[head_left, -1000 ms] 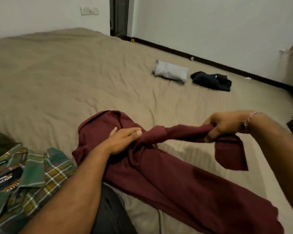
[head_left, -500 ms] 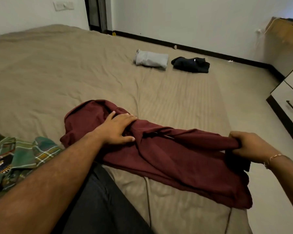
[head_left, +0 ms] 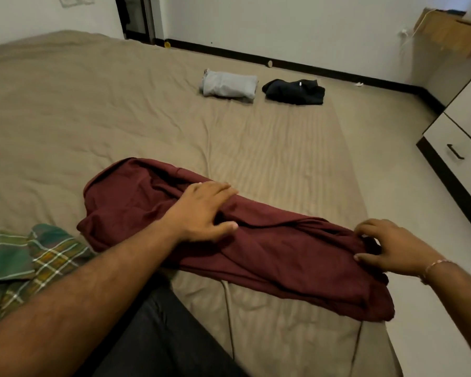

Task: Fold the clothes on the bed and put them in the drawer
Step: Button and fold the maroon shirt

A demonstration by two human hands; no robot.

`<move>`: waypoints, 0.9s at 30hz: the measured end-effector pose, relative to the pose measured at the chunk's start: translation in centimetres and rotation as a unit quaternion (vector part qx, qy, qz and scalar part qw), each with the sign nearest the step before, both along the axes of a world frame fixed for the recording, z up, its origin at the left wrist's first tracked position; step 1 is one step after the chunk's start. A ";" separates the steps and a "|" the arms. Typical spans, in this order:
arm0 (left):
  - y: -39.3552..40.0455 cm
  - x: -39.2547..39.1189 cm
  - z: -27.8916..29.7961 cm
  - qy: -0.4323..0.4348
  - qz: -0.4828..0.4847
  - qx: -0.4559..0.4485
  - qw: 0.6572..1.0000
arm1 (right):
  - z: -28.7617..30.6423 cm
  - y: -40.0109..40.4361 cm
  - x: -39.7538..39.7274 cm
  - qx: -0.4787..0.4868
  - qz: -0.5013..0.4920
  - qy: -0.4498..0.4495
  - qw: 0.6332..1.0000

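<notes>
A maroon shirt (head_left: 278,257) lies in a long strip across the near part of the beige bed (head_left: 93,110). My left hand (head_left: 201,213) rests flat on the shirt's middle with spread fingers. At the strip's right end my right hand (head_left: 392,248) touches the cloth with fingers loosely spread; whether the fingertips pinch it I cannot tell. A green plaid shirt (head_left: 25,262) lies unfolded at the left edge. A folded grey garment (head_left: 229,84) and a folded black garment (head_left: 294,91) sit side by side farther up the bed.
A white drawer unit (head_left: 457,148) with a dark handle stands on the floor at the right, drawers closed. A cardboard box (head_left: 452,31) sits on top near the wall. My dark-trousered leg (head_left: 158,336) lies on the bed below the maroon shirt.
The sleeve held up in my right hand has been brought down onto the shirt body. My right hand has loosened from a fist to spread fingers. My left hand stays on the middle.
</notes>
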State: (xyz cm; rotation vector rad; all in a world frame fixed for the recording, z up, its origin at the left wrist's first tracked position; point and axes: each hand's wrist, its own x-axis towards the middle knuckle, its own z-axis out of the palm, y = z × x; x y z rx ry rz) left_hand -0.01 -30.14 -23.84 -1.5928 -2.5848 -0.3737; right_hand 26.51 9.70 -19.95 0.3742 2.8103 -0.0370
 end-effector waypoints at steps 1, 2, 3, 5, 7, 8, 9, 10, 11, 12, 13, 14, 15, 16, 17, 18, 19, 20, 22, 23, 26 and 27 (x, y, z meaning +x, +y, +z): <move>1.0 1.1 -0.4 0.035 0.000 -0.021 0.999 | -0.5 -0.4 -0.2 -0.015 -0.010 0.037 0.999; 1.8 1.8 -1.1 0.071 0.003 -0.039 0.997 | -0.8 -0.8 -0.4 -0.037 -0.034 0.067 0.996; 2.3 2.0 -1.7 0.100 0.005 -0.044 0.994 | -0.9 -1.1 -0.9 -0.059 -0.056 0.089 0.993; 2.2 1.3 -1.6 0.099 0.021 -0.010 0.995 | -0.6 -1.5 -1.8 -0.083 -0.098 0.083 0.988; 1.2 0.1 -0.8 0.063 0.056 0.022 0.996 | -0.1 -1.5 -2.5 -0.065 -0.111 0.007 0.992; 0.6 -0.3 -0.2 0.049 0.073 0.035 0.996 | 0.3 -1.9 -2.7 -0.037 -0.119 -0.029 0.992; 0.0 -0.5 0.2 0.036 0.085 0.053 0.994 | 0.4 -2.1 -2.8 0.002 -0.121 -0.023 0.992; -0.7 -0.4 0.7 0.025 0.092 0.074 0.993 | 0.6 -2.4 -3.0 0.058 -0.116 0.039 0.991; -1.4 -0.2 1.2 0.021 0.097 0.094 0.991 | 0.8 -2.5 -3.1 0.114 -0.095 0.152 0.977; -2.1 0.1 1.7 0.024 0.102 0.106 0.989 | 1.2 -2.9 -2.9 0.169 -0.071 0.262 0.947; -2.9 0.5 2.2 0.035 0.106 0.106 0.988 | 1.5 -3.3 -2.6 0.223 -0.050 0.346 0.910; -3.9 0.9 2.6 0.053 0.105 0.090 0.989 | 1.6 -3.7 -2.2 0.269 -0.031 0.384 0.883; -4.9 1.2 2.8 0.076 0.095 0.065 0.990 | 1.2 -3.8 -1.6 0.295 0.000 0.379 0.877; -5.9 1.5 2.8 0.097 0.084 0.031 0.991 | 0.8 -3.7 -1.0 0.290 0.036 0.329 0.898; -6.8 1.8 2.7 0.103 0.075 -0.013 0.992 | 0.2 -3.7 -0.5 0.263 0.072 0.238 0.932; -7.6 2.1 2.6 0.095 0.073 -0.068 0.990 | -0.3 -3.9 0.3 0.223 0.079 0.126 0.964; -8.2 2.5 2.5 0.080 0.074 -0.124 0.986 | -0.7 -4.1 0.9 0.184 0.060 0.045 0.980; -8.7 2.8 2.3 0.067 0.081 -0.172 0.979 | -0.6 -4.5 1.3 0.147 0.031 0.028 0.988; -9.0 3.2 2.3 0.068 0.093 -0.213 0.970 | 0.2 -4.7 1.4 0.058 -0.021 0.159 0.985; -8.9 3.4 2.6 0.080 0.098 -0.202 0.971 | 0.6 -4.7 1.1 0.044 -0.033 0.213 0.976; -6.9 4.0 3.2 0.109 0.043 -0.155 0.981 | 1.4 -4.0 -0.4 -0.003 -0.022 0.175 0.984; -6.0 4.2 3.1 0.098 0.006 -0.147 0.984 | 1.4 -4.0 -0.9 -0.037 -0.012 0.122 0.992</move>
